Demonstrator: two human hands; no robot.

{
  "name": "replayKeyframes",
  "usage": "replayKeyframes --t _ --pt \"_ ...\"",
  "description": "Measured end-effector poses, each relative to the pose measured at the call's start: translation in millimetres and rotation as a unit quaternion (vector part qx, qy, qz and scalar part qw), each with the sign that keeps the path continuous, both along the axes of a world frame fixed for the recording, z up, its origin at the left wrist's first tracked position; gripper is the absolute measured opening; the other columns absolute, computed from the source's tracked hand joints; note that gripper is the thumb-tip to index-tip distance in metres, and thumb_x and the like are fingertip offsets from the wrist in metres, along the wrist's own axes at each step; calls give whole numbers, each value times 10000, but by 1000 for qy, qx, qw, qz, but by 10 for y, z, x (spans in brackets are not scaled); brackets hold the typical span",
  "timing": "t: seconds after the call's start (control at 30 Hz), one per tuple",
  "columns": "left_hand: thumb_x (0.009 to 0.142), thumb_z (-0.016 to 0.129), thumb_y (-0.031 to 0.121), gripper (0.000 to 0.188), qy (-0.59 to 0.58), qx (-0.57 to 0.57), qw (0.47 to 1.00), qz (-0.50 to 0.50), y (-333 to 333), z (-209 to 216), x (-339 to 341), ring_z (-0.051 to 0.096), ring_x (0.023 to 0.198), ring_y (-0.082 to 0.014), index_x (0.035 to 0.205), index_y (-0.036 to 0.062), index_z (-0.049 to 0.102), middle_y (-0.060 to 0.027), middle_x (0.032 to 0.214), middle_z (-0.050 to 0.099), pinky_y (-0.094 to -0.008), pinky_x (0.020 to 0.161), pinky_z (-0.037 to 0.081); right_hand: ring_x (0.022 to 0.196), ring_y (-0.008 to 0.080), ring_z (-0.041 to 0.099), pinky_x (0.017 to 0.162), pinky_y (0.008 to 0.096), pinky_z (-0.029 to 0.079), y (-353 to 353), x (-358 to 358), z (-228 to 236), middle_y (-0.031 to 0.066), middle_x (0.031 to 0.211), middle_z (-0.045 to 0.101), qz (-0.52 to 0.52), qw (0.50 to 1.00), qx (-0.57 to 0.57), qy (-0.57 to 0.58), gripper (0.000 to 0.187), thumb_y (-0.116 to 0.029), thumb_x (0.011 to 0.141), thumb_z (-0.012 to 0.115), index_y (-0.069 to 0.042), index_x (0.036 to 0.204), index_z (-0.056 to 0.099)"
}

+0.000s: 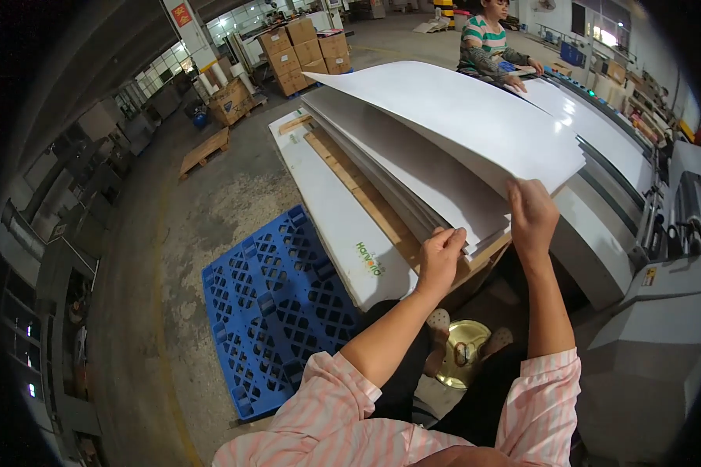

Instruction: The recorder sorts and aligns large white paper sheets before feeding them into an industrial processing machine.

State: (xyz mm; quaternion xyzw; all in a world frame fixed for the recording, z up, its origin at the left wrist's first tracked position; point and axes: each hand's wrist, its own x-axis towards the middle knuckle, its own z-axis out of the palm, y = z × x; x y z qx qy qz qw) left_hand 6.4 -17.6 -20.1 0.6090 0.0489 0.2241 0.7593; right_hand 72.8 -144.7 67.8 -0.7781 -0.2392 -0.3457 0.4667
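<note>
A large white sheet (452, 101) is raised at its near corner, curving up from a stack of similar sheets (397, 148). My right hand (533, 212) pinches that lifted corner, fingers closed round the edge. Lower and to the left, my left hand (442, 261) is closed on the near corner of the sheets beneath, thumb on top. A dark gap shows between the lifted sheet and the stack. The stack lies on a wooden pallet (358, 187), beside a long white board (335, 210) with a printed mark.
A blue plastic pallet (276, 311) lies on the floor at left. On the right stands a grey machine (639, 350), where a co-worker (487, 43) in a striped top handles white sheets. Cardboard boxes (292, 58) stand at the back. A round gold-coloured lid (463, 354) lies between my feet.
</note>
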Motion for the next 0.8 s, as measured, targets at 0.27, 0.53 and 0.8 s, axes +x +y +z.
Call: replayKeyframes --t 0.27,0.53,0.8 --pt "800 546 97 126 18 -12 1000 -21 63 -6 -16 446 633 -72 722 4 511 5 674 477 -234 579 376 692 214 556 557 338 469 41 -118 -130 24 701 554 58 950 -298 -69 64 -130 724 643 -93 777 640" --pt "791 579 139 179 3 -58 998 -21 34 -21 15 444 662 -83 760 -24 511 -20 712 491 -247 585 371 719 205 557 579 336 479 15 -110 -139 14 727 570 22 943 -326 -57 76 -184 759 617 -116 766 650" --pt "906 514 234 234 -4 -91 994 -54 39 61 -51 504 734 -55 1014 37 579 26 784 523 -214 667 434 742 206 538 637 310 477 39 -198 -45 18 749 577 56 946 -318 -17 108 -203 763 613 -123 819 660"
